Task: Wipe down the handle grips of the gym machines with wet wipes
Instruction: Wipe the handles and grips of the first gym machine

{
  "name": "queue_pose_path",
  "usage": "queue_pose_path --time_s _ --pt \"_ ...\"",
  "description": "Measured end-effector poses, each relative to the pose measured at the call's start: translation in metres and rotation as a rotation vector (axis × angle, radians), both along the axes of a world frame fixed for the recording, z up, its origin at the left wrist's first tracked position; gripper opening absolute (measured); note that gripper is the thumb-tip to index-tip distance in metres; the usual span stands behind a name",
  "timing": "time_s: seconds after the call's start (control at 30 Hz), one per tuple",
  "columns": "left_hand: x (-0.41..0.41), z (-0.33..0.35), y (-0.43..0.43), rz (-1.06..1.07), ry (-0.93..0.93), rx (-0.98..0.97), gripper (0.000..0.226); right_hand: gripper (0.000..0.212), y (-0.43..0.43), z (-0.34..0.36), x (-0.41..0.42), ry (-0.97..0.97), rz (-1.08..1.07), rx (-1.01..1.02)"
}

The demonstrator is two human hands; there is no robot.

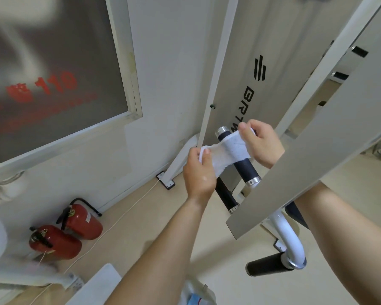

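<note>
Plainly, the chief risk is the wet wipe (pixel 228 150) tearing or slipping free. It is stretched taut between both hands, and a hard tug from either side could rip its thin middle or pull an end out of a pinch. The left hand (pixel 198 175) pinches one bunched end between its thumb and curled fingers (pixel 205 160). The right hand (pixel 262 144) has its fingers closed on the other end.

If the wipe only saws over one band, the stretches of the handle grip (pixel 245 167) beyond the fingers, and its far side, may go unwiped. The right forearm passes behind the machine's grey beam (pixel 317 164), so a broad stroke could knock against it.

The grip lies between the two sets of fingers, under the wipe's middle. It is a dark, matte, slanted cylinder, with a shiny metal cap (pixel 222 130) just beside the right fingertips and a metal collar (pixel 254 181) below the right hand. The wipe is white and creased.
</note>
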State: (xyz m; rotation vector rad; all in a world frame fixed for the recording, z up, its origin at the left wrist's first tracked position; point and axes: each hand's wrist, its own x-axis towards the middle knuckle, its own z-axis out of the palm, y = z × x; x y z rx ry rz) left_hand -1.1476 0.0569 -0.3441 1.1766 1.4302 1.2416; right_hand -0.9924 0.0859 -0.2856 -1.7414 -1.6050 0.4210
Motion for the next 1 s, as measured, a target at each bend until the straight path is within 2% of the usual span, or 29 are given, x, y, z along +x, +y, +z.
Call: queue_pose_path --time_s 0.07,0.17,0.23,0.33,0.43,0.6,0.63,0.67,0.77,0.83,0.9,1.0 --pt "0.002 0.000 0.000 0.014 0.056 0.006 0.034 0.042 0.001 0.002 -0.002 -0.033 0.016 0.004" --pt "0.013 0.017 -0.011 -0.039 -0.085 0.138 0.026 0.044 0.004 -0.013 0.008 -0.197 -0.080 -0.147" --pt "0.016 0.023 -0.011 -0.054 -0.099 0.183 0.018 0.045 0.004 -0.021 0.013 -0.238 -0.132 -0.211" --pt "0.011 0.011 0.004 0.000 0.031 0.067 0.022 0.044 0.002 -0.014 0.009 -0.177 -0.099 -0.115" --pt "0.007 0.003 0.012 0.052 0.053 -0.065 0.023 0.041 0.004 0.001 0.002 -0.087 -0.046 -0.001" --pt "0.021 0.030 -0.013 -0.062 -0.209 0.086 0.018 0.044 0.010 -0.010 0.013 -0.212 -0.092 -0.168" --pt "0.021 0.031 -0.017 -0.080 -0.262 0.090 0.016 0.044 0.009 -0.013 0.014 -0.158 -0.084 -0.164" --pt "0.020 0.032 -0.018 -0.081 -0.301 0.075 0.014 0.042 0.007 -0.012 0.014 -0.019 -0.067 -0.149" --pt "0.005 0.031 -0.014 -0.061 -0.429 -0.013 0.019 0.032 -0.003 0.003 0.021 0.549 0.142 -0.148" --pt "-0.006 0.037 -0.010 -0.083 -0.520 -0.075 0.023 0.022 -0.010 0.017 0.029 0.702 0.314 -0.246" --pt "-0.010 0.048 -0.006 -0.122 -0.517 -0.060 0.020 0.039 -0.016 0.031 0.029 0.813 0.442 -0.321" --pt "-0.008 0.069 0.002 -0.173 -0.399 0.020 0.010 0.067 -0.018 0.056 0.022 0.920 0.600 -0.364"
